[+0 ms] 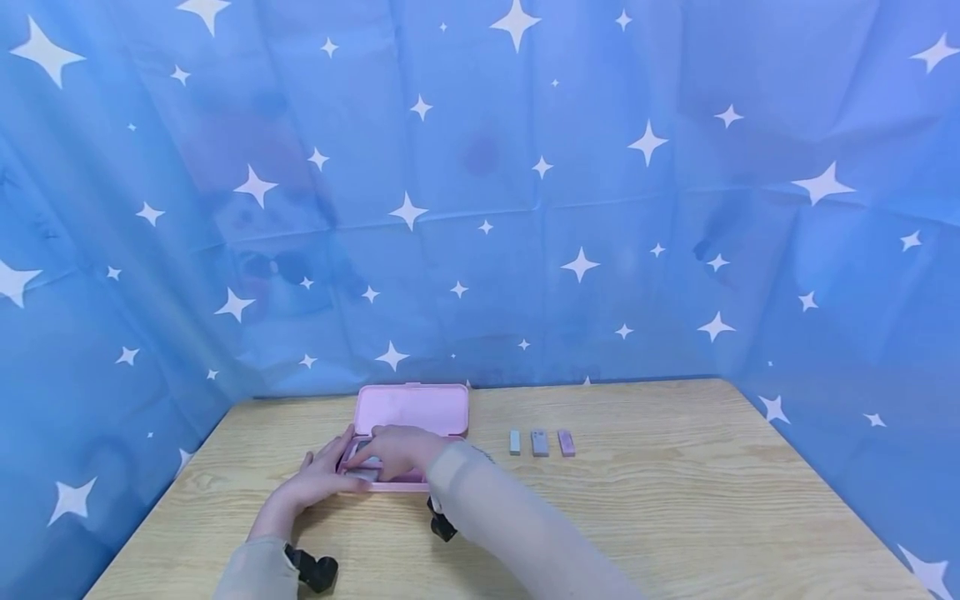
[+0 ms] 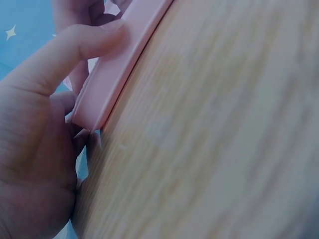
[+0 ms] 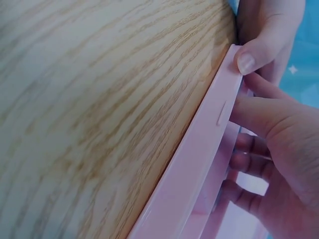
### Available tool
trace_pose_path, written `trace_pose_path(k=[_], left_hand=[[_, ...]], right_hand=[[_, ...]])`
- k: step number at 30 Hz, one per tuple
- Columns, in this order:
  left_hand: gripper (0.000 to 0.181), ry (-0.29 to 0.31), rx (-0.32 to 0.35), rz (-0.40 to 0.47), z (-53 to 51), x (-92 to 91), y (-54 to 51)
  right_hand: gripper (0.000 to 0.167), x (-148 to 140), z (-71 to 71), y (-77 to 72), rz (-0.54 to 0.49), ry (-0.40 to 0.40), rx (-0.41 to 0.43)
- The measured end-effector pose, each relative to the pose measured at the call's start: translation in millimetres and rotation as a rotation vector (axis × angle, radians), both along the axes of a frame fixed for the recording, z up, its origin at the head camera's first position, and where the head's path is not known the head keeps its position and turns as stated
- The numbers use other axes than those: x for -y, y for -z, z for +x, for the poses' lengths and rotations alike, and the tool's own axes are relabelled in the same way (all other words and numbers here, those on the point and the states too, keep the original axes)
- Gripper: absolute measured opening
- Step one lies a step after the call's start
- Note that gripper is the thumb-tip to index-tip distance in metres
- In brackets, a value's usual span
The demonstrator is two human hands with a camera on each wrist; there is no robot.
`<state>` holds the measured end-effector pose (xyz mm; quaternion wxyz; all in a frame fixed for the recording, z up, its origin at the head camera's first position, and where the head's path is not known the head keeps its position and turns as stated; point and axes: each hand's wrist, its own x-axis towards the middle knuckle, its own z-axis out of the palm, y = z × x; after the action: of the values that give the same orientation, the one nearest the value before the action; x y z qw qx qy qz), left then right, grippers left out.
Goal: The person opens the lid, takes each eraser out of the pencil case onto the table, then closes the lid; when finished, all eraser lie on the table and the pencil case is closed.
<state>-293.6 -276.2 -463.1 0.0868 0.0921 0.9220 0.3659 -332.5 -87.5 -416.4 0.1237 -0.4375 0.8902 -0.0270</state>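
Note:
A pink hinged case (image 1: 405, 488) lies on the table, its lid (image 1: 411, 408) raised at the back. My left hand (image 1: 318, 481) holds the case's left end. In the left wrist view, its thumb (image 2: 92, 42) presses the front wall, with fingers round the end. My right hand (image 1: 405, 451) reaches over the front rim, fingers inside the case's left part. Curled fingers (image 3: 244, 194) show in the right wrist view; whether they pinch anything is hidden. Greyish pieces (image 1: 363, 474) lie inside, near the right fingertips, partly covered.
Right of the case, three small blocks stand in a row on the wooden table (image 1: 675, 500): pale green (image 1: 514, 442), grey-lavender (image 1: 539, 442) and purple (image 1: 566, 442). A blue star-patterned curtain (image 1: 480, 208) closes off the back and sides.

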Motion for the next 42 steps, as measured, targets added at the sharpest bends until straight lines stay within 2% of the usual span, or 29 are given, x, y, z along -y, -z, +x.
trace_pose_path(k=[9, 18, 26, 31, 34, 42], left_hand=[[0.114, 0.002, -0.007, 0.001, -2.2, 1.4, 2.5], [0.113, 0.029, -0.054, 0.039, -1.1, 0.5, 4.0], [0.115, -0.001, -0.015, 0.003, 0.1, 0.0, 1.2], [0.114, -0.011, -0.003, -0.010, 0.9, 1.1, 1.4], [0.115, -0.010, -0.012, -0.012, 1.7, 1.3, 1.1], [0.117, -0.023, -0.002, -0.016, 2.7, -2.6, -1.9]], right_hand=[[0.058, 1.3, 0.0, 2.1, -0.004, -0.002, -0.022], [0.054, -1.5, -1.3, -0.6, -0.004, -0.033, -0.034], [0.053, -10.8, -2.2, -9.4, -0.019, -0.023, 0.006], [0.058, -19.6, -3.3, -19.3, -0.040, -0.064, -0.013], [0.056, -26.9, -4.9, -26.0, -0.073, -0.065, 0.023], [0.052, -55.4, -12.2, -40.1, -0.159, 0.012, 0.161]])
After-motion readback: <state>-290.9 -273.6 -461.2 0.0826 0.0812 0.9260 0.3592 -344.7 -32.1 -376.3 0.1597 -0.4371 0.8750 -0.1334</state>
